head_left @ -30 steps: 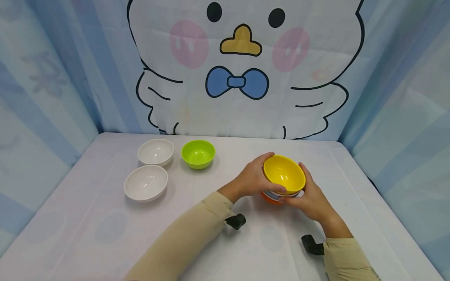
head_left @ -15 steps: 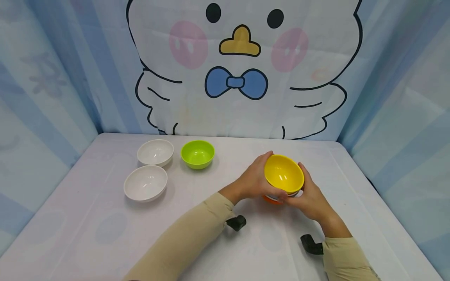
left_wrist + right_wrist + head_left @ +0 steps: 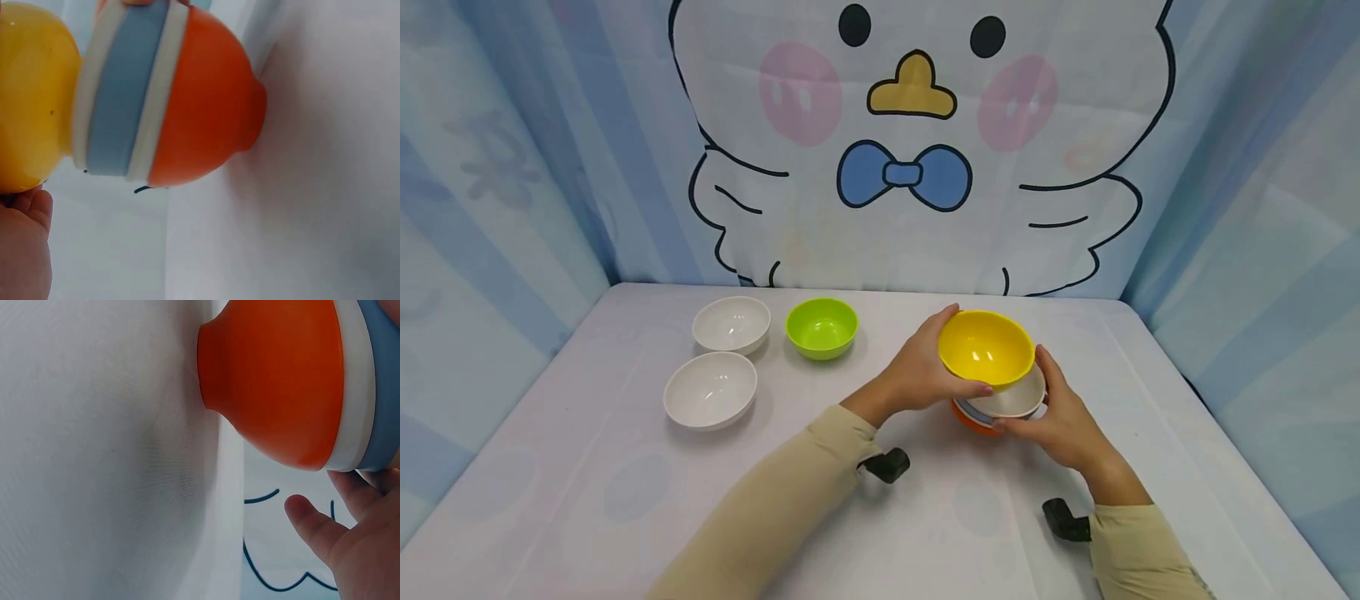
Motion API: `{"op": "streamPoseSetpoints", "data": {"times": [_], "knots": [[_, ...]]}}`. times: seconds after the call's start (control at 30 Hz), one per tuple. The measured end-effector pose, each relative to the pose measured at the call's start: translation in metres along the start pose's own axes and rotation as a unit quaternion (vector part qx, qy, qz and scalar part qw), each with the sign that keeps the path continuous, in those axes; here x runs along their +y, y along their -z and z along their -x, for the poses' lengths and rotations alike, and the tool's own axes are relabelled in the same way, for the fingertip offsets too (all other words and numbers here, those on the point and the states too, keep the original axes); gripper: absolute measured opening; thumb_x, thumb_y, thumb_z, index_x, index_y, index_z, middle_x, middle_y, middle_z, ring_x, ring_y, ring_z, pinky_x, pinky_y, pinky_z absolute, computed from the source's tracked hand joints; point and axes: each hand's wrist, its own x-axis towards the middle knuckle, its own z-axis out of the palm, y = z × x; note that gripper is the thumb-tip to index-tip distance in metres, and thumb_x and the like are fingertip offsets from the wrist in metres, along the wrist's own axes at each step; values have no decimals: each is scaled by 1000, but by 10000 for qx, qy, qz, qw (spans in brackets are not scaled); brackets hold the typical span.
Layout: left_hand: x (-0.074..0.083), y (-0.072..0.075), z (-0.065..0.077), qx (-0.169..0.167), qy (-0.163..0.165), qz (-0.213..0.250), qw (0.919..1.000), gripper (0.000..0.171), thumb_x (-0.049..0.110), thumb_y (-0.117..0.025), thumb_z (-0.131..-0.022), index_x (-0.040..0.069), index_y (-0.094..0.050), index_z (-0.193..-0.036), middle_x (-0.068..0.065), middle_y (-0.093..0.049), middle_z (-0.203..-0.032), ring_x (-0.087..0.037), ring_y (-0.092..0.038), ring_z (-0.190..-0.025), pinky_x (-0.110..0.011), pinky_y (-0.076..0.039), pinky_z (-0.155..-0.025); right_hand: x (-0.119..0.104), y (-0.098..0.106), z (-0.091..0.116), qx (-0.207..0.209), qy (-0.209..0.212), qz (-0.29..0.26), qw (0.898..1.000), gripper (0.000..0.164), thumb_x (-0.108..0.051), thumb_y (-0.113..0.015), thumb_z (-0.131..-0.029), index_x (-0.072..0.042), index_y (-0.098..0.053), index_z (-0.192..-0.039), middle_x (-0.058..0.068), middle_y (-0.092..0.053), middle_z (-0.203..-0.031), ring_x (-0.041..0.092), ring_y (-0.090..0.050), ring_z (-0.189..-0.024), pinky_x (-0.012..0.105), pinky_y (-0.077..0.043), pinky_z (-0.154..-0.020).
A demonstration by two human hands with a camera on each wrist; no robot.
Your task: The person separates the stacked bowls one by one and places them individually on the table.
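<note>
In the head view my left hand (image 3: 917, 367) grips a yellow bowl (image 3: 987, 348) by its side, thumb near the front rim. The bowl is raised and slightly left of a stack of nested bowls. Topmost in that stack is a white bowl (image 3: 1013, 402); below it the wrist views show a blue bowl (image 3: 125, 94), another pale band and an orange bowl (image 3: 281, 381), whose foot meets the table. My right hand (image 3: 1063, 421) holds the stack near its upper rims, thumb at the front and fingers at the right side.
A lime-green bowl (image 3: 822, 329) stands at the back, left of the hands. Two white bowls stand farther left, one rear bowl (image 3: 732, 323) and one front bowl (image 3: 711, 392) close together. A printed cloth backdrop (image 3: 902, 242) rises behind the white-covered table (image 3: 587, 467).
My left hand has lifted the yellow bowl off the stack and carried it slightly left and back, exposing the white bowl's inside. The right hand stays at the stack.
</note>
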Motion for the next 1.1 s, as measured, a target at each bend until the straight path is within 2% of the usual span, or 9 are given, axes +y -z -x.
{"op": "streamPoseSetpoints", "data": {"times": [0.2,0.4,0.77,1.1], "knots": [[1,16,5,144,-128,17,9998,112,31,-90,-74,6,-21,-158,-9,-38,-153,-21,-49,-125,-28,-46,-101,-1,0,-1,-17,-40,1,10000,124,-35,-87,-79,-2,2,-159,25,-18,-161,45,-41,-128,61,-39,-104],[-3,35,14,333,-117,-172,9992,112,30,-91,-73,5,-22,-157,-11,-39,-152,-23,-48,-126,-32,-45,-103,0,-1,-2,-18,33,-40,10000,126,-34,-88,-77,-3,2,-159,20,-19,-163,42,-38,-133,62,-32,-109],[-12,82,38,735,46,-897,9932,111,34,-90,-71,3,-25,-156,-14,-38,-150,-28,-42,-129,-43,-45,-104,-2,1,0,23,143,-22,9999,126,-31,-89,-76,-1,1,-159,20,-20,-162,43,-35,-136,64,-31,-108],[-19,107,57,872,249,-1116,9896,111,36,-89,-72,4,-25,-157,-13,-38,-150,-30,-36,-131,-47,-47,-101,-1,0,0,41,270,-80,9996,125,-28,-89,-76,0,0,-159,21,-21,-162,43,-36,-135,64,-32,-108]]}}
